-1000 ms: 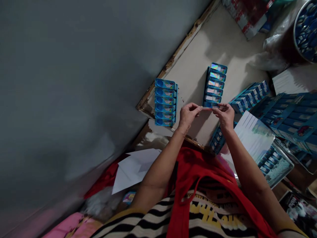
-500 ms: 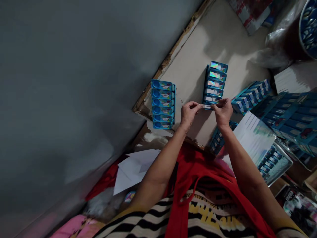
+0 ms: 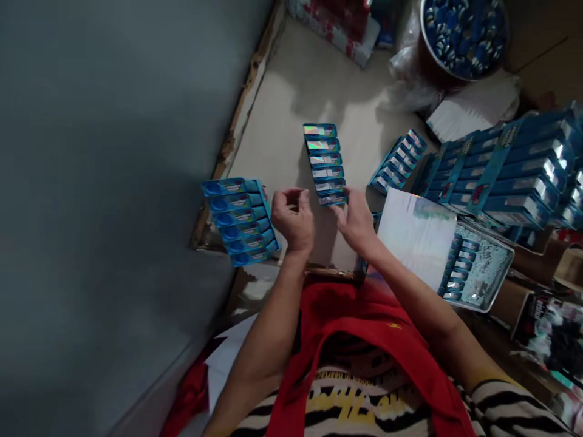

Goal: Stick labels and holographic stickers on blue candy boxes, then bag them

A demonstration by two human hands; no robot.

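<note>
A row of small blue boxes [image 3: 325, 173] stands on the pale tabletop, with shiny silvery stickers on their tops. At the row's near end, my right hand [image 3: 357, 224] has its thumb and fingers against the last box. My left hand [image 3: 294, 221] is just to the left of that row, apart from it, with fingers curled and thumb pressed to the fingertips. Whatever is in that pinch, if anything, cannot be made out. Farther left, another row of blue boxes [image 3: 241, 224] with round blue discs lies near the table edge.
Right of my hands lie another blue box row [image 3: 398, 161], a white sticker sheet [image 3: 414, 237] and a tray [image 3: 494, 297] with small blue packs. Stacked blue cartons [image 3: 501, 164] rise behind them. A round tub [image 3: 423, 42] of blue pieces stands at the back. A grey wall [image 3: 113, 182] borders the left.
My view has swung right. My left hand has drawn away from the near box, where both hands held a small pale strip. The right hand stays at that box.
</note>
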